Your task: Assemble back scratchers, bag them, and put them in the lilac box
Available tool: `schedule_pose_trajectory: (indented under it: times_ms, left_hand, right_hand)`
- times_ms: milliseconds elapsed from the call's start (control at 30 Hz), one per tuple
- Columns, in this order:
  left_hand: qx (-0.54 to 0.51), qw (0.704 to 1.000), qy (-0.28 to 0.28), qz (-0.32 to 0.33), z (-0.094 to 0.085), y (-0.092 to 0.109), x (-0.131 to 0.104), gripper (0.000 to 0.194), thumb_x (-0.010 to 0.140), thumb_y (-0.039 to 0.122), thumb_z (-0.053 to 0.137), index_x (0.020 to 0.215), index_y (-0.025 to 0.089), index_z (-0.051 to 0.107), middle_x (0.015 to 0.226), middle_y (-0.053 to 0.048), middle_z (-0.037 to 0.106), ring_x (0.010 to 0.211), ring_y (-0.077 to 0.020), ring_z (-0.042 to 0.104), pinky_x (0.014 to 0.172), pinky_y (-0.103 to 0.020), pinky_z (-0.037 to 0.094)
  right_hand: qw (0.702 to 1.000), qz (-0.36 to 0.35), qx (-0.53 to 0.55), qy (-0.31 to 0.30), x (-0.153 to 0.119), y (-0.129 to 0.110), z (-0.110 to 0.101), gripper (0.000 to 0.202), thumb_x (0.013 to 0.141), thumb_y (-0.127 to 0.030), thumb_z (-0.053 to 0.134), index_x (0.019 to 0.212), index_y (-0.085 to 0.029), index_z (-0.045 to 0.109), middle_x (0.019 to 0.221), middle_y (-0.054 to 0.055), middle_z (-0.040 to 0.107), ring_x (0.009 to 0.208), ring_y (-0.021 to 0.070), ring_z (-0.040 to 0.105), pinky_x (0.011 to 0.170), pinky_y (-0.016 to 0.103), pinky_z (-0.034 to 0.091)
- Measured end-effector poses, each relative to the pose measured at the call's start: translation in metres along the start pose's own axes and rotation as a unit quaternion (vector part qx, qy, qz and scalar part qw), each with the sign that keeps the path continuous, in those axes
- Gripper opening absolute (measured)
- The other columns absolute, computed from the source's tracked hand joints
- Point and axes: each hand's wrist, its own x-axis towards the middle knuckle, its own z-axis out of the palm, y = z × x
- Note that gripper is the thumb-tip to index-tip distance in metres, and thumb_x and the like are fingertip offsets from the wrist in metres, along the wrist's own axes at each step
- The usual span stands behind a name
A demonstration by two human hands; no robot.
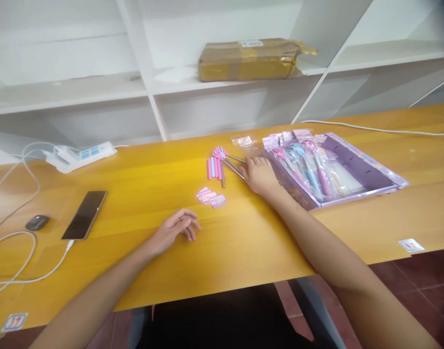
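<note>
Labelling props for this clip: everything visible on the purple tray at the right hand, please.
The purple tray is a shallow, open box that looks like printed cardboard, with low walls and a divider across its floor. It lies flat on the orange-yellow table, angled to the edge. Clear packets of pink and blue pens lie across its left half. The right hand rests at its near-left corner; actual contact cannot be told.

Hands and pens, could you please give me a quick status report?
Left hand open, flat on table, holding nothing. Right hand on loose pens beside purple box. Small cards lie between hands.
</note>
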Motion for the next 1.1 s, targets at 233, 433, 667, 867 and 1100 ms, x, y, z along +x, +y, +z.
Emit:
schedule_pose_trajectory:
  times_ms: [233,433,667,867,1100]
  left_hand:
    - [-0.001,1.0,-0.004,-0.001,-0.001,0.0,-0.001,0.033,0.108,0.049,0.059,0.119,0.018,0.062,0.107,-0.012,0.076,0.078,-0.0188,0.074,0.07,-0.032,0.056]
    - [0.003,1.0,-0.006,-0.002,-0.002,0.0,-0.001,0.033,0.108,0.049,0.057,0.119,0.018,0.062,0.102,-0.01,0.075,0.078,-0.0189,0.073,0.07,-0.032,0.056]
    - [0.008,1.0,-0.011,-0.004,-0.003,-0.001,-0.001,0.031,0.11,0.047,0.055,0.121,0.018,0.061,0.1,-0.009,0.073,0.079,-0.0185,0.073,0.071,-0.032,0.055]
    - [0.014,1.0,-0.008,-0.009,-0.002,0.003,-0.003,0.032,0.109,0.048,0.055,0.121,0.018,0.061,0.1,-0.008,0.073,0.079,-0.0181,0.073,0.071,-0.032,0.055]
    - [0.01,1.0,-0.005,-0.013,-0.001,0.004,-0.001,0.034,0.108,0.049,0.057,0.12,0.017,0.061,0.098,-0.007,0.073,0.078,-0.0178,0.073,0.07,-0.031,0.055]
  right_hand:
    - [0.999,-0.022,-0.01,-0.026,-0.001,-0.017,-0.002,0.041,0.107,-0.041,0.048,0.123,-0.009,0.066,0.121,0.021,0.064,0.115,0.0337,0.054,0.096,0.04,0.042]
    - [0.998,0.005,-0.008,-0.058,-0.002,-0.024,-0.01,0.031,0.108,-0.029,0.043,0.117,-0.011,0.067,0.116,0.02,0.066,0.106,0.0292,0.061,0.084,0.033,0.046]
    - [0.995,0.039,-0.012,-0.087,-0.001,-0.026,-0.009,0.033,0.112,-0.03,0.035,0.12,-0.011,0.061,0.115,0.019,0.067,0.093,0.0273,0.069,0.073,0.031,0.044]
    - [0.995,0.048,0.026,-0.081,-0.005,-0.03,-0.017,0.031,0.112,-0.03,0.035,0.125,-0.012,0.056,0.12,0.02,0.065,0.093,0.028,0.068,0.074,0.032,0.043]
    - [0.989,0.02,0.138,-0.047,-0.015,-0.044,-0.029,0.033,0.112,-0.029,0.03,0.124,-0.012,0.056,0.12,0.02,0.066,0.093,0.0272,0.064,0.076,0.034,0.042]
